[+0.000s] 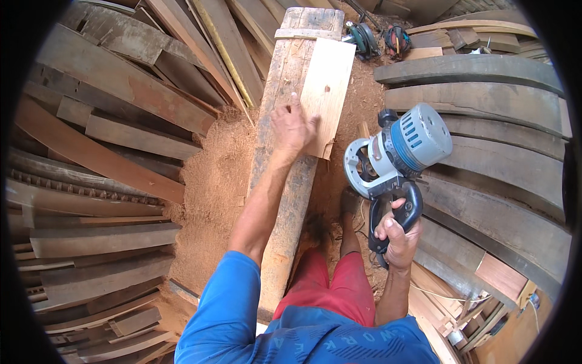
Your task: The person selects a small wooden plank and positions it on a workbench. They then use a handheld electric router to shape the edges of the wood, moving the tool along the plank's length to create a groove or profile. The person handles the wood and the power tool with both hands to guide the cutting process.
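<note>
My right hand (398,236) is wrapped round the black D-shaped handle of a router (400,148). The router has a grey motor housing with a blue band and a round open base, and it is tilted, held off to the right of the bench. A pale wooden board (332,85) with a dark knot lies lengthwise on the worn timber bench (285,200). My left hand (293,125) is at the board's left edge, over the bench, its thumb and fingers apart with nothing visible in them.
A wooden strip (308,34) crosses the bench at its far end. Two power tools, a green one (362,40) and a red-and-black one (397,41), sit beyond the board. Stacked planks (115,91) line the left, curved timbers (485,115) the right. Sawdust (209,176) covers the floor.
</note>
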`<action>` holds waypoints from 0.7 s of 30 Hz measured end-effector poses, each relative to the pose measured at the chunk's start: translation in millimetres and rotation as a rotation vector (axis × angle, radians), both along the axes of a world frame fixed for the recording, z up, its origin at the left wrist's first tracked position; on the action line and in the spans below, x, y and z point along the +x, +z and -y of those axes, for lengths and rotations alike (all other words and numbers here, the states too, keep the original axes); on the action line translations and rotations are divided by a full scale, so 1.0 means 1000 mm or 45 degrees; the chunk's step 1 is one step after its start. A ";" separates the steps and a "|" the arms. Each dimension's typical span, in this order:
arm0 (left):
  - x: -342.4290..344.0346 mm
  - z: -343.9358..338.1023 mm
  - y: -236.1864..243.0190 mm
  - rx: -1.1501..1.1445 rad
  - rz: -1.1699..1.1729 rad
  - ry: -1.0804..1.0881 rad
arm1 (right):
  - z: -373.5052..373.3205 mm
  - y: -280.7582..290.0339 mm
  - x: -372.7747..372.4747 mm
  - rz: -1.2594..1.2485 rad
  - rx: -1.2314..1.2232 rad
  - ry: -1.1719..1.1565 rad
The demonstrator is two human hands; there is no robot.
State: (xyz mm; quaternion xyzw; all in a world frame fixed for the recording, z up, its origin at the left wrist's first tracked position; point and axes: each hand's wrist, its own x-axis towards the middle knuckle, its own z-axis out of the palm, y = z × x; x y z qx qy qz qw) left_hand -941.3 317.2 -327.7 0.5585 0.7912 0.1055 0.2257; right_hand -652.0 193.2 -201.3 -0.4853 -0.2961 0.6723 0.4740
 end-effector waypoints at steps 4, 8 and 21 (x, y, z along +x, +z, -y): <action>-0.025 -0.008 0.012 -0.007 0.197 -0.017 | 0.004 0.003 -0.023 0.010 0.079 0.072; -0.037 -0.014 0.009 -0.072 0.155 -0.020 | 0.009 0.000 -0.054 0.089 0.091 0.158; -0.044 -0.015 0.000 -0.014 0.152 -0.112 | 0.075 -0.067 -0.132 0.539 0.235 0.244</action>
